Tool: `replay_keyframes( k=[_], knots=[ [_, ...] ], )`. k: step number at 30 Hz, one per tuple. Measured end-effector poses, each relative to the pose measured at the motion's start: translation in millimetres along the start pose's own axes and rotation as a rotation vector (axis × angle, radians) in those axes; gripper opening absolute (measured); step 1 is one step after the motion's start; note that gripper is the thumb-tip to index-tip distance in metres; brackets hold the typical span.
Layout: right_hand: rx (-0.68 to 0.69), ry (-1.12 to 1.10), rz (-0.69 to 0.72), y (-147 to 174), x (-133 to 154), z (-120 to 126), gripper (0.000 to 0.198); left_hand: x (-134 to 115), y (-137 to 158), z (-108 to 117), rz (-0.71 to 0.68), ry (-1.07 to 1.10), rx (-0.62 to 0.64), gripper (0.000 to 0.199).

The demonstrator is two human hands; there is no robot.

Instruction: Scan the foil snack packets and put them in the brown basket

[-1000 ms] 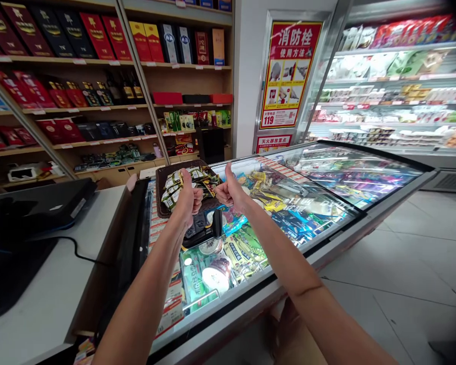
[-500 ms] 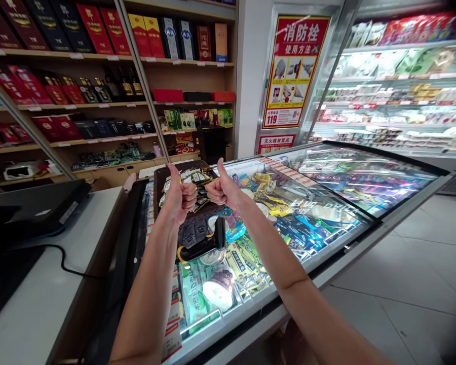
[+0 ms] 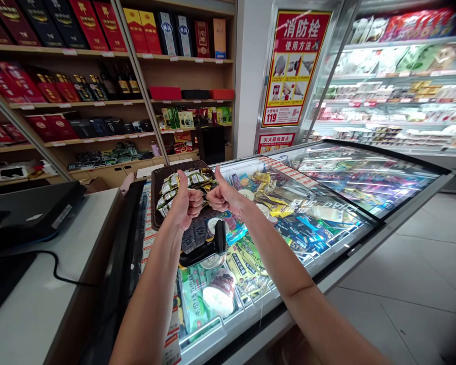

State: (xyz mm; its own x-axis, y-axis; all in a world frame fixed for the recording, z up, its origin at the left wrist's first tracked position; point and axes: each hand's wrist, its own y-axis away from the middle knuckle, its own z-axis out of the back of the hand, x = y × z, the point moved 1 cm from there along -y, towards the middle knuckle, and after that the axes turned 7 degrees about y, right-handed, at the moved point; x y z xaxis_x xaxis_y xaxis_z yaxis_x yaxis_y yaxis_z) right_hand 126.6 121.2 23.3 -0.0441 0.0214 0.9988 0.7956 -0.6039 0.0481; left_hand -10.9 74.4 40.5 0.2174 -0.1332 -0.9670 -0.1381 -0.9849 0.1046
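Both of my hands are raised in front of me, fingers curled and thumbs pointing up. My left hand (image 3: 189,203) is a fist with nothing visible in it. Close beside it, knuckles turned toward it, is my right hand (image 3: 226,195), likewise curled and holding nothing I can see. Behind them a dark woven basket (image 3: 155,203) of small packets (image 3: 171,192) rests on the glass top of a chest freezer (image 3: 251,324). Below the hands a black handheld barcode scanner (image 3: 209,248) lies on that glass; the left forearm lies close to its near end.
To the left stands a white counter (image 3: 72,243) with a black device (image 3: 34,213) and a cable. Shelves (image 3: 144,101) of boxes and bottles line the back. A red poster (image 3: 296,71) hangs on the wall, and a lit refrigerated display (image 3: 399,91) stands right.
My left hand has moved slightly right, closer to my right hand, and both sit a little lower. More of the basket's packets show on the left. The view has shifted slightly.
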Motion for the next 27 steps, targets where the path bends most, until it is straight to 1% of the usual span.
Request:
replay_keyframes(
  k=[5,8,10,12,13,14,15,17,19,21,23,25,27],
  knots=[
    [-0.027,0.025,0.025,3,0,5,0.074,3,0,-1,0.004,-0.055,0.008,0.074],
    [-0.087,0.08,0.031,7,2,8,0.074,4,3,1,-0.038,-0.193,0.025,0.071],
    [-0.178,0.144,0.025,10,4,11,0.074,4,7,6,-0.101,-0.424,0.054,0.069],
    [-0.337,0.237,0.002,13,4,17,0.072,5,12,14,-0.12,-0.787,0.112,0.065],
    [-0.427,0.295,-0.011,14,3,20,0.071,8,15,17,-0.091,-0.982,0.157,0.06],
    [-0.517,0.363,-0.026,14,1,25,0.069,11,17,20,-0.03,-1.155,0.211,0.055],
    [-0.599,0.441,-0.039,14,-1,30,0.066,14,19,22,0.051,-1.288,0.266,0.056],
    [-0.735,0.613,-0.076,12,-6,39,0.06,24,21,21,0.19,-1.471,0.315,0.063],
    [-0.826,0.772,-0.129,10,-11,46,0.055,35,20,14,0.264,-1.625,0.323,0.066],
    [-0.858,0.891,-0.187,7,-15,48,0.053,48,16,5,0.274,-1.708,0.356,0.066],
    [-0.841,0.966,-0.221,3,-18,46,0.054,59,12,-2,0.295,-1.726,0.375,0.062],
    [-0.791,1.022,-0.238,-2,-23,42,0.057,64,9,-4,0.284,-1.68,0.384,0.056],
    [-0.725,1.073,-0.235,-8,-30,38,0.058,62,9,1,0.259,-1.632,0.377,0.049]
  ],
)
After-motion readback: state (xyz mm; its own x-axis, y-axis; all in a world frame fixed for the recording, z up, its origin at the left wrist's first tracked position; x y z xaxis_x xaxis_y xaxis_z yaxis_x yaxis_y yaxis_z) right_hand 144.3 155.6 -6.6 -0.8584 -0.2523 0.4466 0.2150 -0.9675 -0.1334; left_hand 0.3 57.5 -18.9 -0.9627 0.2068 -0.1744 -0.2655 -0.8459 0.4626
